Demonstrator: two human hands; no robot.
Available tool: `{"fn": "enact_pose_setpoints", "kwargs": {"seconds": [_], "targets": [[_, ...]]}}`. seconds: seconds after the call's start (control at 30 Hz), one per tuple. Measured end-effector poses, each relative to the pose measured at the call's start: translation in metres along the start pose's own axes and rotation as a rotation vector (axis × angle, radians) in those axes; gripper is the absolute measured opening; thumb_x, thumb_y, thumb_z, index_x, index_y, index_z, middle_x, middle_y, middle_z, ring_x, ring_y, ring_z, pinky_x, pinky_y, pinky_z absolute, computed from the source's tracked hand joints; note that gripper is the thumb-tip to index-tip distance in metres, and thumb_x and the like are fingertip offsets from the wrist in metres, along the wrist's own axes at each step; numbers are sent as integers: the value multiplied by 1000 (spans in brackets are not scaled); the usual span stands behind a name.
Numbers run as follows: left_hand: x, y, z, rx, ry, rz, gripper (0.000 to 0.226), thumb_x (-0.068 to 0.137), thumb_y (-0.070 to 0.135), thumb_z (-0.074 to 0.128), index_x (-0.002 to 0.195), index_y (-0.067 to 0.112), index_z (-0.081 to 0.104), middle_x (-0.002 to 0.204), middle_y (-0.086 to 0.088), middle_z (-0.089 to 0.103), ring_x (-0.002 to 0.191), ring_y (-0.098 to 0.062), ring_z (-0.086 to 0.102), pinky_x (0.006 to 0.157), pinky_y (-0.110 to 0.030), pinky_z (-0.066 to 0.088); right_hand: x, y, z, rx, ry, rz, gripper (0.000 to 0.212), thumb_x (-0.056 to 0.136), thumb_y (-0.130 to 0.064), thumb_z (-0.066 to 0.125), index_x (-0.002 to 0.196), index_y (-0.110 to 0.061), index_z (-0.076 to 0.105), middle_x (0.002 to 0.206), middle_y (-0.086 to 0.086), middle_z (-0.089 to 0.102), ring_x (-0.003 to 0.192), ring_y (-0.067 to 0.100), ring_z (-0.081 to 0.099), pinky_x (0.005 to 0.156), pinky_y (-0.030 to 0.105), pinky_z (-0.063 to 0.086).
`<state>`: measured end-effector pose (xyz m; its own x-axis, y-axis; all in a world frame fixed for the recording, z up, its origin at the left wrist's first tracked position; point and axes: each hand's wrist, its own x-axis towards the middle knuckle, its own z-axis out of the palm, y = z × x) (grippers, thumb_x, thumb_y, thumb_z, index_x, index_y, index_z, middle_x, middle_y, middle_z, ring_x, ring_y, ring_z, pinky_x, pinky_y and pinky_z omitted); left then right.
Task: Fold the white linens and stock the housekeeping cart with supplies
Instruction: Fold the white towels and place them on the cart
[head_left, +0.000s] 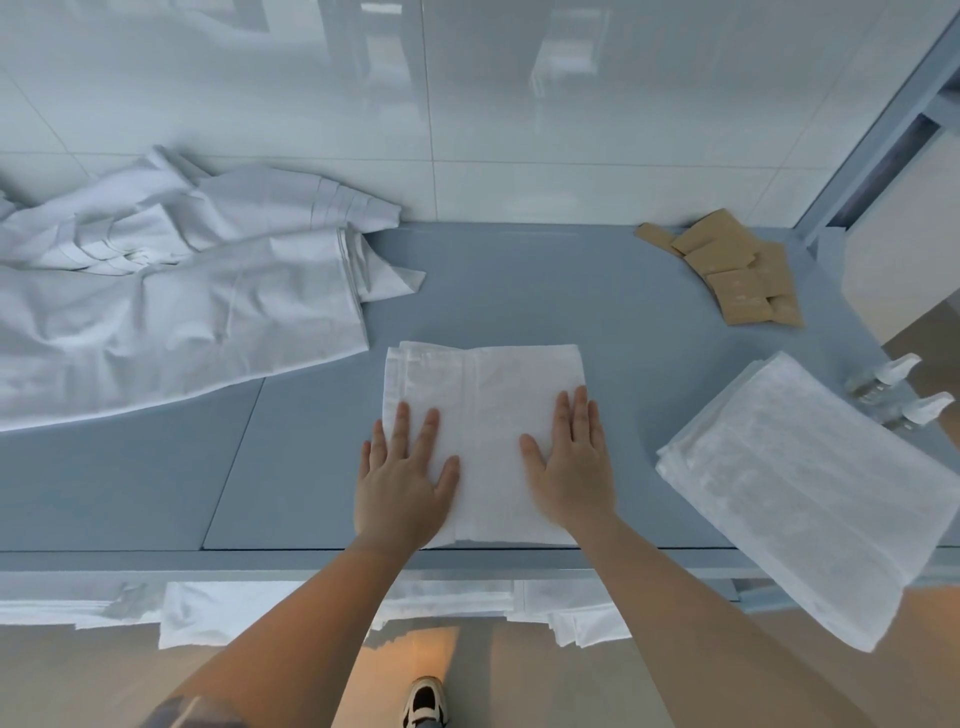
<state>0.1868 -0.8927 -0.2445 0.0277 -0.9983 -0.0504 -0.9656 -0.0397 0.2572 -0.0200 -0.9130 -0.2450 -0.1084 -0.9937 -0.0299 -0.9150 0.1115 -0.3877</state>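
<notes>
**A:** ok so what are the hands doing here?

**B:** Both are flat, palms down, on the folded white linen (485, 441). The left hand (402, 480) sits on its left edge, fingers straight and a bit spread, with the outer fingers hanging off onto the blue-grey worktop (597, 291). The right hand (571, 473) is on the right side of the same piece, fingers straight and close together, thumb out toward the middle. Neither one grips or pinches anything, they just press on it.

**A:** and where's that linen sitting?

**B:** Right in front of the person, near the front edge of the worktop, folded into a neat rectangle. Its far half pokes out past the fingertips.

**A:** what else is up there?

**B:** To the right, well apart from the right hand, there's a stack of folded white linens (800, 493) lying at an angle and overhanging the front corner. Just beyond it, two small spray bottles (896, 395) lie by the right edge. At the far right, a loose pile of tan packets (727, 270). Far left is a big rumpled heap of unfolded white sheets (171, 291), spread from the tiled wall down toward the front.

**A:** anything below?

**B:** More white linens (249, 613) on a lower shelf under the front edge, and one sneaker (425, 701) on the floor.
</notes>
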Motion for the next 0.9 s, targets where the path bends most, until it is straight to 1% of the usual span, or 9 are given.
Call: {"fn": "enact_pose_setpoints", "kwargs": {"seconds": [0.13,0.27,0.33,0.43,0.57,0.63,0.73,0.8,0.9], "targets": [[-9,-1,-2,14,-24,11,65,91,64,13,150,41,-3,160,3,-10,146,-33,2,120,-43,3,-16,-1,-4,-10,-28,11,73,98,-52,28,153,-15,-3,160,3,-15,147,24,-7,120,33,2],[-26,-1,-7,9,-94,10,61,94,60,16,150,42,-1,160,5,-12,146,-31,3,119,-42,5,-40,0,-11,8,-82,13,65,101,-42,27,153,-13,0,160,4,-15,148,24,-5,120,34,7],[-34,1,-11,23,-137,-17,58,96,58,17,150,43,3,160,7,-9,145,-30,10,116,-41,13,-53,2,-16,27,-118,17,61,102,-38,27,153,-14,2,160,2,-15,148,22,-5,120,35,9],[-46,9,-16,48,-192,-56,53,97,55,23,148,45,9,160,10,-4,136,-31,22,106,-43,27,-74,5,-18,-16,-146,65,61,102,-39,26,153,-16,4,160,3,-14,148,23,0,119,36,13],[-61,16,-22,18,-259,-81,51,97,53,26,145,50,8,158,17,-6,133,-33,20,96,-50,38,-100,4,-17,-217,-71,131,60,101,-46,24,153,-19,11,161,4,-3,137,27,25,103,43,29],[-67,17,-25,4,-298,-87,52,98,53,25,145,52,3,157,18,-10,135,-37,16,96,-53,38,-107,4,-17,-218,-70,156,59,100,-48,23,152,-24,12,161,0,-2,131,27,28,95,45,36],[-72,18,-29,21,-354,-76,55,99,52,22,147,48,-5,157,13,-17,137,-42,16,99,-48,38,-112,2,-19,-94,-84,215,56,100,-48,26,152,-30,13,160,-9,-2,130,26,24,88,46,44],[-75,18,-30,58,-363,-55,57,99,51,20,148,44,-7,158,6,-19,138,-40,22,100,-44,37,-116,-1,-20,-13,-78,237,56,100,-46,30,152,-30,15,160,-10,-2,132,28,21,87,44,47],[-79,19,-34,95,-346,-36,58,99,51,23,150,40,-3,159,-2,-14,133,-30,35,98,-42,35,-120,-2,-24,46,-67,254,54,100,-44,33,151,-32,19,159,-10,0,132,28,20,89,41,46]]}}
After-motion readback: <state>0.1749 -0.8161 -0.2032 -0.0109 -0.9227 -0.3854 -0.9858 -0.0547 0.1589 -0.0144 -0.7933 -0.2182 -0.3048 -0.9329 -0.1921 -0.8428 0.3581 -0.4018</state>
